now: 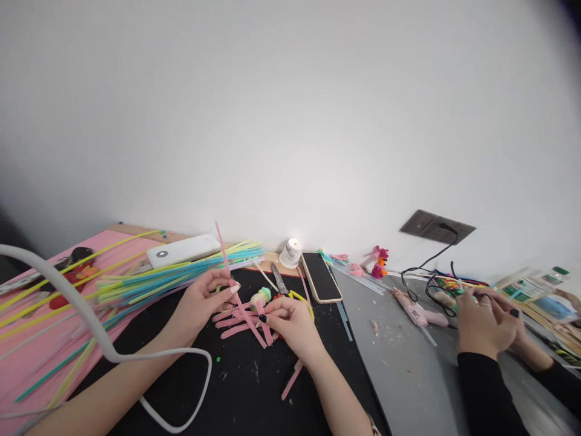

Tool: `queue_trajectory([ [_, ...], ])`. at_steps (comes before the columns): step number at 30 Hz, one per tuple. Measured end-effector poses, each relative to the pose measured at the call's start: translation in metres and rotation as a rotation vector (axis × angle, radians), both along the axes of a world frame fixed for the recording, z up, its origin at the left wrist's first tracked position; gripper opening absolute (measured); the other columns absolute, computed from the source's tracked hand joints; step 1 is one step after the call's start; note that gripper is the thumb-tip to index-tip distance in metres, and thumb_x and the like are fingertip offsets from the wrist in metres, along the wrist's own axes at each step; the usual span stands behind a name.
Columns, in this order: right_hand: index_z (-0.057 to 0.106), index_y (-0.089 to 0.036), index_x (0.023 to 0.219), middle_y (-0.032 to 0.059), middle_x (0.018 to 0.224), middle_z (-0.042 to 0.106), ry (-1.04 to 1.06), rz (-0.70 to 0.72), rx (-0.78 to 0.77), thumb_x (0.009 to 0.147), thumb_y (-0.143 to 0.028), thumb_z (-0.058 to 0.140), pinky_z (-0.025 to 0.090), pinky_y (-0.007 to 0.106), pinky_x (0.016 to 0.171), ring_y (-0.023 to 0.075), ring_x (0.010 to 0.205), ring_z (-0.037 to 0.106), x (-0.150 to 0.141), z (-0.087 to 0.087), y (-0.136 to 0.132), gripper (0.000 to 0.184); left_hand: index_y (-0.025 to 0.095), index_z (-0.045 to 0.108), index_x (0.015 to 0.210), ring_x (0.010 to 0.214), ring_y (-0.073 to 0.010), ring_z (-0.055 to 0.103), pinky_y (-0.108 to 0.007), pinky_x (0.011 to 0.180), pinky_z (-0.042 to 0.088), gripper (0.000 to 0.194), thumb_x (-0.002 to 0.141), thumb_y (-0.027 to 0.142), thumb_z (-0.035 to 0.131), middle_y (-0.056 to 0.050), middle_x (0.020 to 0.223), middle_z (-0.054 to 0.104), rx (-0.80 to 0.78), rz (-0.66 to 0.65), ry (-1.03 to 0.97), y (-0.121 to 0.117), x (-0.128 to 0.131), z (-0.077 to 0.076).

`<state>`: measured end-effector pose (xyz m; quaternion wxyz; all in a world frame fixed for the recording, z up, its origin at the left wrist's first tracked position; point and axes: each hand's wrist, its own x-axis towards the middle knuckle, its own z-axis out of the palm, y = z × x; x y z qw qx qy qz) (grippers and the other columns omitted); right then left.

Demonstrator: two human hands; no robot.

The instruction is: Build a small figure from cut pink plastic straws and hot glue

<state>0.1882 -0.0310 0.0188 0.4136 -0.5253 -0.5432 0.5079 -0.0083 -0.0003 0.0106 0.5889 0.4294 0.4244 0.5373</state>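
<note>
Pink pipe cleaner [249, 315] is what we hold before us, a long, slim, fuzzy strip in one soft, even shade. It runs almost straight and slants, its upper end thin against the pale wall [290, 121], its lower end reaching down over the black mat [245, 387], where it looks broader and flatter. Our left hand [206, 303] has its thumb and forefinger closed on it partway along, with the other fingers loosely curled. Our right hand [293, 324] is nearly closed too, the fingertips pinching a shorter pink strip [267, 333] that stands just beside the long one; we cannot tell whether the two are joined. Between our hands and partly behind the strips lie several pink folded pieces [232, 332], bent into narrow loops with rounded ends. A small pale green and yellow fuzzy piece [261, 295] sits just beyond them. Farther back we see a white cup [290, 254] and a phone [321, 277], and to our left a bundle of pastel pipe cleaners [177, 281].
</note>
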Motion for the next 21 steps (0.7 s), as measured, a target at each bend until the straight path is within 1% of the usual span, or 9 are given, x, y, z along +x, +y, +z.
queue_trajectory([
  [3, 0.067, -0.024, 0.066, -0.0012, 0.053, 0.063, -0.007, 0.020, 0.012, 0.068, -0.026, 0.066, 0.042, 0.024, 0.040, 0.0152, 0.046, 0.059, -0.003, 0.000, -0.002, 0.003, 0.020, 0.055, 0.089, 0.061, -0.0106, 0.061, -0.021, 0.057, 0.052, 0.032, 0.066, 0.028, 0.075, 0.002, 0.082, 0.063, -0.001, -0.003, 0.003, 0.000, 0.000, 0.000],
  [6, 0.067, -0.023, 0.065, -0.0010, 0.054, 0.064, -0.021, 0.047, 0.019, 0.067, -0.025, 0.067, 0.044, 0.024, 0.039, 0.0159, 0.046, 0.061, -0.005, 0.000, -0.003, 0.002, 0.020, 0.055, 0.088, 0.061, -0.0105, 0.061, -0.021, 0.055, 0.052, 0.032, 0.065, 0.028, 0.076, 0.002, 0.081, 0.063, -0.002, 0.009, 0.008, 0.001, 0.001, 0.001],
  [8, 0.067, -0.022, 0.067, -0.0009, 0.057, 0.065, -0.026, 0.055, 0.017, 0.067, -0.025, 0.067, 0.044, 0.022, 0.040, 0.0153, 0.047, 0.062, -0.006, 0.001, -0.004, 0.003, 0.020, 0.055, 0.088, 0.060, -0.0103, 0.061, -0.020, 0.054, 0.052, 0.031, 0.065, 0.028, 0.076, 0.002, 0.081, 0.063, -0.005, 0.007, 0.006, 0.001, 0.002, 0.002],
  [10, 0.068, -0.024, 0.068, -0.0007, 0.059, 0.067, -0.016, 0.062, 0.016, 0.068, -0.024, 0.066, 0.043, 0.021, 0.039, 0.0142, 0.048, 0.063, -0.006, 0.001, -0.005, 0.001, 0.020, 0.055, 0.088, 0.060, -0.0100, 0.061, -0.019, 0.053, 0.051, 0.032, 0.066, 0.029, 0.076, 0.003, 0.081, 0.062, -0.011, -0.005, 0.001, 0.001, 0.003, 0.002],
  [12, 0.068, -0.026, 0.068, -0.0007, 0.059, 0.067, -0.001, 0.070, 0.015, 0.070, -0.023, 0.066, 0.042, 0.020, 0.039, 0.0135, 0.048, 0.063, -0.006, 0.000, -0.005, 0.004, 0.020, 0.054, 0.088, 0.060, -0.0097, 0.061, -0.018, 0.052, 0.051, 0.032, 0.066, 0.029, 0.076, 0.003, 0.081, 0.062, -0.015, -0.013, 0.000, 0.000, 0.003, 0.003],
  [16, 0.069, -0.028, 0.069, -0.0006, 0.061, 0.069, 0.009, 0.086, 0.020, 0.070, -0.025, 0.066, 0.047, 0.021, 0.043, 0.0142, 0.051, 0.066, -0.005, -0.007, -0.004, 0.004, 0.019, 0.054, 0.089, 0.059, -0.0088, 0.061, -0.018, 0.053, 0.052, 0.031, 0.067, 0.027, 0.075, 0.003, 0.081, 0.062, -0.016, -0.011, 0.009, -0.001, 0.004, 0.003],
  [21, 0.070, -0.024, 0.073, 0.0005, 0.063, 0.071, 0.000, 0.092, 0.056, 0.068, -0.030, 0.069, 0.051, 0.024, 0.047, 0.0165, 0.055, 0.068, -0.003, -0.017, -0.002, 0.008, 0.019, 0.053, 0.089, 0.059, -0.0086, 0.061, -0.017, 0.053, 0.052, 0.031, 0.067, 0.025, 0.074, 0.003, 0.081, 0.062, -0.007, -0.014, 0.011, -0.002, 0.004, 0.004],
])
